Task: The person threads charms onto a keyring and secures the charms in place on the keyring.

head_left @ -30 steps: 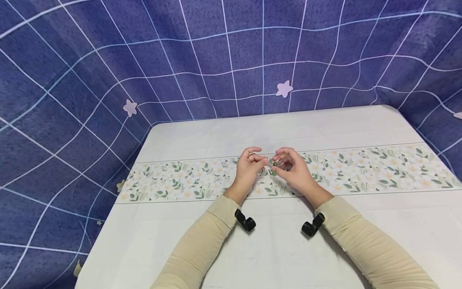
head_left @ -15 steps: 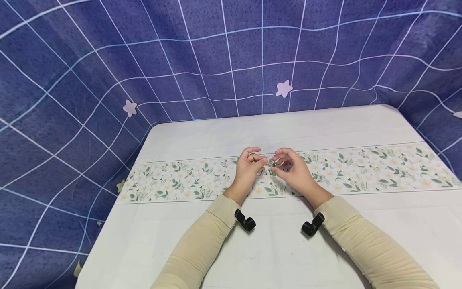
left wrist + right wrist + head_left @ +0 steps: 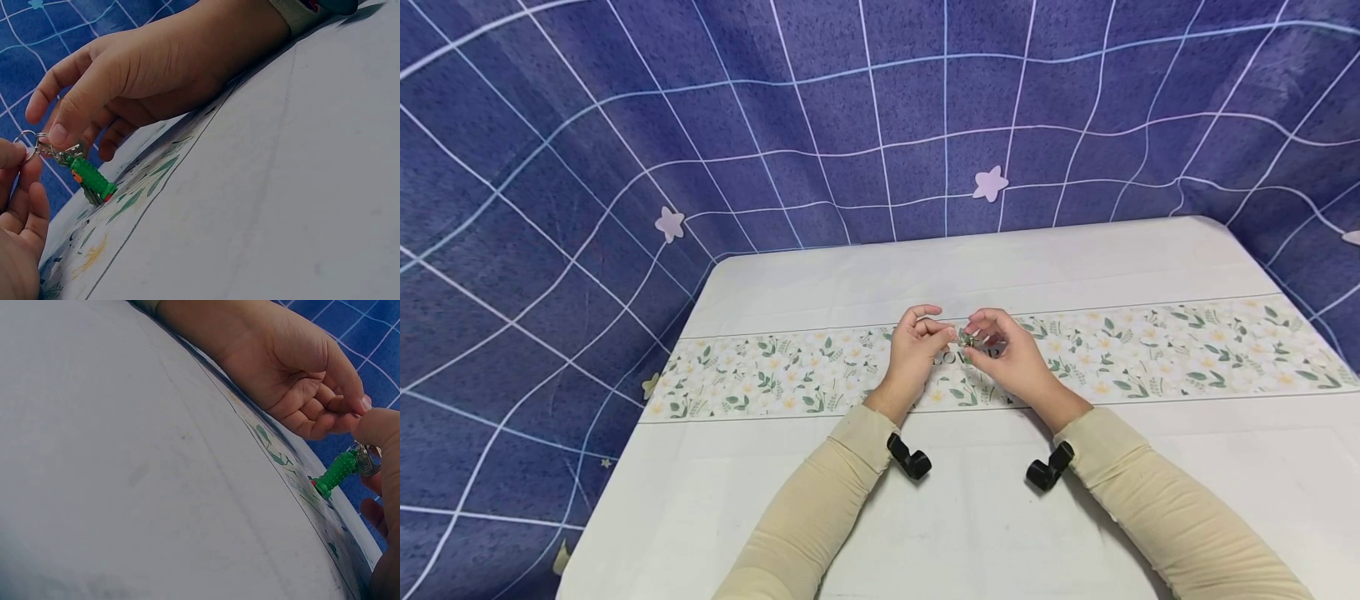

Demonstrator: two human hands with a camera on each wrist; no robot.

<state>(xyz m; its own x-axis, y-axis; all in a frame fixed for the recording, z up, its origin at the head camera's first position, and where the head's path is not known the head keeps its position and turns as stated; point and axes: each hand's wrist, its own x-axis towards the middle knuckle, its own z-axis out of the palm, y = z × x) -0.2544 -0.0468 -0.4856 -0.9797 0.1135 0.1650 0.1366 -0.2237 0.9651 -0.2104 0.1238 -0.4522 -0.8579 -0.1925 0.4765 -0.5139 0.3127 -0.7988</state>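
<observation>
Over the patterned strip both hands meet at a key ring (image 3: 22, 154). My left hand (image 3: 913, 357) pinches the ring between thumb and forefinger. My right hand (image 3: 1017, 357) holds the metal keys (image 3: 367, 464) on it, thumb against them, fingers bent behind. From the ring dangles a green bumpy charm (image 3: 92, 178) with an orange spot and a red tip; in the right wrist view the green charm (image 3: 337, 474) hangs beneath the right fingers. Seen from the head, the fingers mostly hide the keys and charm. Part of the keys is covered by the right thumb.
A white table (image 3: 970, 500) carries a floral strip (image 3: 775, 375) with printed letters below the hands. Behind and left hangs a blue curtain (image 3: 850, 108) with white lines and stars. Black bands (image 3: 910, 457) sit at both sleeve cuffs.
Both hands stay nearly in place, the right one shifting slightly left. The green charm, visible below the fingers before, is now barely seen from the head, and more printed letters show.
</observation>
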